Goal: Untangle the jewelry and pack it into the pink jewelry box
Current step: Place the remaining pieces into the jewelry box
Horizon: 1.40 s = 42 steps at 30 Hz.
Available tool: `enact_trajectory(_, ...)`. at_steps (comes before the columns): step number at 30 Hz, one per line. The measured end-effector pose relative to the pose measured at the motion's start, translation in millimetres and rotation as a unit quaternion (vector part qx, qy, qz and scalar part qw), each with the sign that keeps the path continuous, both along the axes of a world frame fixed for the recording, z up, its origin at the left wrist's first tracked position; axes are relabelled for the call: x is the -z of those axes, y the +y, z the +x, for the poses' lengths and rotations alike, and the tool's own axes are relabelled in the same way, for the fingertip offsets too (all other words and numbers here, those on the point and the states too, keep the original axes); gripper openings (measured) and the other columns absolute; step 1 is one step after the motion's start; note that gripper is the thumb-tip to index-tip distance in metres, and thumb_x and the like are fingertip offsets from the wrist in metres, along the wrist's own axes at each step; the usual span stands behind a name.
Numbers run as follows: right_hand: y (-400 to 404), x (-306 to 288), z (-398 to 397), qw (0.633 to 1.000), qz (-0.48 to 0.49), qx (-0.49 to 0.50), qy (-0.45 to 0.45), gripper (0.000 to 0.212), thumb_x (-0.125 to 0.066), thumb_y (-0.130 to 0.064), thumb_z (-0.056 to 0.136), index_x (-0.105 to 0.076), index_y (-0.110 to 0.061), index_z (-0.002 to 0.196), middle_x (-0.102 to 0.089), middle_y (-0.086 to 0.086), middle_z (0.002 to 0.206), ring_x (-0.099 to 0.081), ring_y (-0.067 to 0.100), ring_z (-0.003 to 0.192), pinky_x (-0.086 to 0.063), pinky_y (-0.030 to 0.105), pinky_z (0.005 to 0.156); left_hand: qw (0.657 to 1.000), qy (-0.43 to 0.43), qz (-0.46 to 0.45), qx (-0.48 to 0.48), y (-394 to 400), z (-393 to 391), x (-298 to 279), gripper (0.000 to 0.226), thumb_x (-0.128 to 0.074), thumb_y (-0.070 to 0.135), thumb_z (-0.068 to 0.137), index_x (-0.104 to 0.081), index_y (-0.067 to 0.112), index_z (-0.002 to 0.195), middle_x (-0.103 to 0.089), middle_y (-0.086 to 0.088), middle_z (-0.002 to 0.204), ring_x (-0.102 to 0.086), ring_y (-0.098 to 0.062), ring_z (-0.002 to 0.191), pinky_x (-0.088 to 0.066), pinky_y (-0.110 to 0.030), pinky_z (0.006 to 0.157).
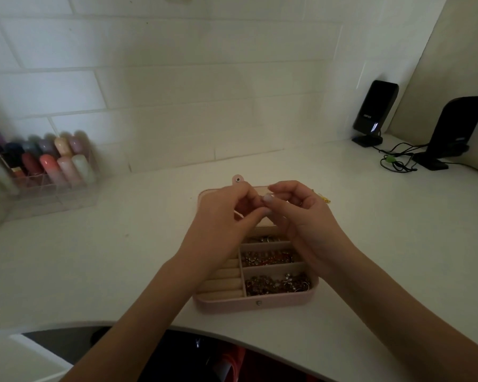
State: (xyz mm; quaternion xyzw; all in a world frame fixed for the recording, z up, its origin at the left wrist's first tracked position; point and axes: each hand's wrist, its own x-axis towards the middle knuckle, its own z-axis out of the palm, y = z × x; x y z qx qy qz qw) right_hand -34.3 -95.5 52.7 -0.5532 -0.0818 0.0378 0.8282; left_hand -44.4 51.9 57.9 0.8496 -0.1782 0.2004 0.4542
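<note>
The pink jewelry box [232, 305] lies open on the white desk, its lid folded back away from me. Ring rolls fill its left side, and the right compartments hold tangled beaded jewelry [278, 282]. My left hand [221, 213] and my right hand [301, 210] meet above the box, fingertips pinched together on something small and thin that I cannot make out. A yellow-gold piece of jewelry [324, 198] lies on the desk just right of my right hand.
A clear organiser [53, 188] with coloured tubes stands at the back left against the tiled wall. Two black speakers [374, 111] [455, 128] with tangled cables [398, 161] stand at the back right. The desk's curved front edge [177, 329] runs below the box.
</note>
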Motion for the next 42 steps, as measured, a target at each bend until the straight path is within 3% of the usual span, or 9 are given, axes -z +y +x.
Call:
enact_trajectory(6,-0.2,1.2,-1.9,1.0,-0.01,-0.007,-0.001,0.021,-0.07,-0.01,0.075,-0.062,-0.011,0.094,-0.067,0.0,0.08,-0.067,0.014,0.083,-0.056,0.029,0.086,0.996,0.057,-0.066,0.005,3.2,5.2,-0.2,0.019,-0.072,0.007,0.082,-0.065,0.025,0.078,-0.07,0.007,0.071,-0.068,-0.004,0.066,-0.053,-0.015,0.064)
enact_trajectory(12,-0.2,2.0,-2.6,0.994,-0.1,0.009,-0.039,0.017,-0.067,-0.006,0.085,-0.067,-0.015,0.099,-0.066,-0.004,0.082,-0.066,0.01,0.079,-0.054,0.022,0.075,0.989,0.119,-0.082,0.031,9.3,8.5,-5.4,0.01,-0.071,0.007,0.082,-0.067,0.016,0.08,-0.07,0.003,0.069,-0.068,-0.009,0.065,-0.055,-0.02,0.066)
enact_trajectory(17,1.9,-1.4,-5.1,0.956,-0.27,0.005,-0.116,0.025,-0.06,-0.013,0.093,-0.068,-0.023,0.114,-0.064,-0.002,0.085,-0.059,0.002,0.067,-0.051,0.018,0.067,0.997,0.08,-0.019,0.007,17.6,7.4,-8.7,0.016,-0.072,0.006,0.079,-0.067,0.02,0.076,-0.067,0.007,0.069,-0.064,-0.004,0.066,-0.05,-0.014,0.064)
enact_trajectory(21,7.3,2.4,-6.2,0.921,-0.363,0.013,-0.141,0.017,-0.057,-0.021,0.095,-0.069,-0.029,0.104,-0.062,-0.014,0.07,-0.053,-0.002,0.06,-0.047,0.019,0.06,0.999,0.038,0.029,-0.01,23.9,1.9,-13.2,0.02,-0.072,0.004,0.078,-0.067,0.023,0.076,-0.065,0.01,0.069,-0.062,-0.002,0.067,-0.047,-0.009,0.063)
enact_trajectory(25,6.0,3.2,-4.7,0.898,-0.408,0.026,-0.16,0.01,-0.06,-0.03,0.091,-0.07,-0.025,0.091,-0.065,-0.014,0.085,-0.059,0.001,0.075,-0.049,0.017,0.068,0.996,-0.025,0.089,-0.006,30.1,-3.3,-13.0,0.022,-0.069,0.004,0.081,-0.073,0.021,0.094,-0.066,0.01,0.073,-0.062,-0.008,0.074,-0.05,-0.012,0.069)
enact_trajectory(29,5.0,-2.6,-8.2,0.91,-0.391,-0.031,-0.134,0.021,-0.056,-0.035,0.093,-0.071,-0.022,0.086,-0.068,-0.014,0.076,-0.061,0.003,0.069,-0.048,0.016,0.067,0.991,-0.057,0.119,-0.001,34.4,-6.4,-13.5,0.019,-0.069,0.003,0.082,-0.076,0.018,0.09,-0.067,0.008,0.076,-0.062,-0.007,0.076,-0.05,-0.012,0.069)
enact_trajectory(34,3.1,-2.7,-8.9,0.931,-0.337,-0.07,-0.123,0.011,-0.066,-0.028,0.087,-0.068,-0.018,0.091,-0.073,-0.002,0.087,-0.07,0.02,0.085,-0.058,0.035,0.081,0.998,0.01,0.064,-0.01,37.5,-8.7,-17.1,0.019,-0.07,0.007,0.081,-0.073,0.026,0.082,-0.069,0.011,0.073,-0.065,-0.003,0.071,-0.054,-0.016,0.069)
enact_trajectory(39,0.0,-2.9,-6.5,0.936,-0.313,-0.008,-0.159,0.013,-0.077,-0.011,0.077,-0.068,-0.012,0.086,-0.073,0.002,0.074,-0.07,0.011,0.07,-0.055,0.02,0.07,0.994,0.107,-0.011,0.018,41.5,-8.5,-22.4,0.013,-0.073,0.009,0.08,-0.073,0.021,0.083,-0.073,0.005,0.073,-0.07,-0.007,0.066,-0.055,-0.018,0.066)
enact_trajectory(42,-3.2,-0.1,-5.8,0.897,-0.372,0.042,-0.234,0.01,-0.076,-0.013,0.078,-0.068,-0.015,0.084,-0.072,-0.004,0.075,-0.067,0.003,0.071,-0.051,0.014,0.069,0.982,0.174,-0.061,0.044,44.0,-8.2,-25.0,0.009,-0.073,0.008,0.079,-0.074,0.015,0.086,-0.074,0.002,0.075,-0.072,-0.013,0.068,-0.053,-0.015,0.065)
